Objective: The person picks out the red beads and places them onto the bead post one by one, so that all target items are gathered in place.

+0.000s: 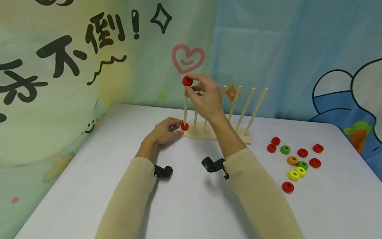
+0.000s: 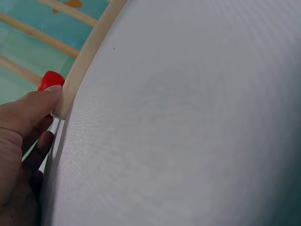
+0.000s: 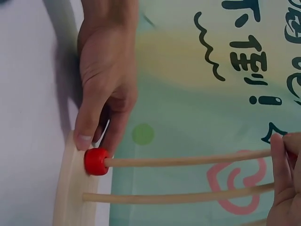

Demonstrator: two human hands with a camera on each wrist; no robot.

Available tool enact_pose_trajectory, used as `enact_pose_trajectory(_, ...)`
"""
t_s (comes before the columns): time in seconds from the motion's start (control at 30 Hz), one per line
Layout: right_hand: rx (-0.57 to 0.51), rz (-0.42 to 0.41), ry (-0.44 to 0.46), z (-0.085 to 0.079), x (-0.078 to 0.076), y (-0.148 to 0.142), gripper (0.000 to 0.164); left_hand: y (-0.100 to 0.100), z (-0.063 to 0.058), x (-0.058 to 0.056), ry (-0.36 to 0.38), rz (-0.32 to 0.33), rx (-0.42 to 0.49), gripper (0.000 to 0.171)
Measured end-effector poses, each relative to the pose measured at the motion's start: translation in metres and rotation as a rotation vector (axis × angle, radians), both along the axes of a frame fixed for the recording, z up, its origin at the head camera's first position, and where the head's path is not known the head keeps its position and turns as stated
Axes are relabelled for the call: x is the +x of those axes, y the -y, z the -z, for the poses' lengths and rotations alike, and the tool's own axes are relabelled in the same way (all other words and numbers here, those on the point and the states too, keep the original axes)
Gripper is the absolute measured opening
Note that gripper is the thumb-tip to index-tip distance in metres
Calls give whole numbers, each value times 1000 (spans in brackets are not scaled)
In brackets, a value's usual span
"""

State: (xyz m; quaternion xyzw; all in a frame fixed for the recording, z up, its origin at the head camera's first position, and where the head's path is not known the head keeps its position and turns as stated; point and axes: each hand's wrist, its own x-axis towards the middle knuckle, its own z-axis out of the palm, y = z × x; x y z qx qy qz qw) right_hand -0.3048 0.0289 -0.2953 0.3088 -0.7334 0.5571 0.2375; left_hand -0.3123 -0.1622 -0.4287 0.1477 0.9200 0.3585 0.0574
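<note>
A red bead (image 1: 187, 81) was pinched between thumb and forefinger by the right grip (image 1: 209, 96), held at the tip of the leftmost peg (image 1: 185, 109) of a wooden peg stand (image 1: 201, 133); whether the bead had been threaded onto the tip could not be told. The stand was set near the far edge of the white counter (image 1: 185, 205), its row of upright pegs running roughly along that edge. A lower red bead (image 1: 184, 126) was seated at the foot of the same peg, on the left end of the base. That end was held by the left grip (image 1: 164, 131), with the thumb placed at the front edge and the other fingers behind; whether the lower bead was also touched could not be told. Toward the right edge of the counter, well apart from the stand, loose beads were scattered. Two red beads (image 1: 271, 148) were placed side by side nearest the stand, with a green bead (image 1: 285, 149) just beside them. An orange bead (image 1: 292, 160), a second green bead (image 1: 302, 165) and two yellow beads (image 1: 293, 175) were clustered close together. Three more red beads (image 1: 315, 163) were spread beyond them toward the right edge, and a single red bead (image 1: 287, 187) was left nearest the front. Behind the far edge, a printed backdrop (image 1: 253, 43) was hung, marked with a pink heart (image 1: 174, 58).
</note>
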Motion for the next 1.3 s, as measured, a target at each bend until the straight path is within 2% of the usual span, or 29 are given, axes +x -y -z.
enact_pose_trajectory(0.37,-5,58,126,-8,3,2,29,-5,-2,-1,-1,5,-13,51)
enact_pose_trajectory(0.6,39,91,126,-5,2,-2,36,-8,-2,-2,4,7,-16,51)
enact_pose_trajectory(0.73,25,75,119,-5,4,-5,38,-9,-3,-3,-3,11,-13,50)
enact_pose_trajectory(0.83,4,49,81,-7,13,-7,37,-8,-3,-3,-12,11,-13,50)
enact_pose_trajectory(1.07,49,15,-33,-22,51,-13,29,-5,0,-2,-4,5,-16,53)
enact_pose_trajectory(1.17,77,16,-64,-24,62,-17,26,-3,0,-1,-3,2,-14,54)
enact_pose_trajectory(1.3,103,14,-101,-22,68,-25,25,-2,-2,1,6,1,-2,55)
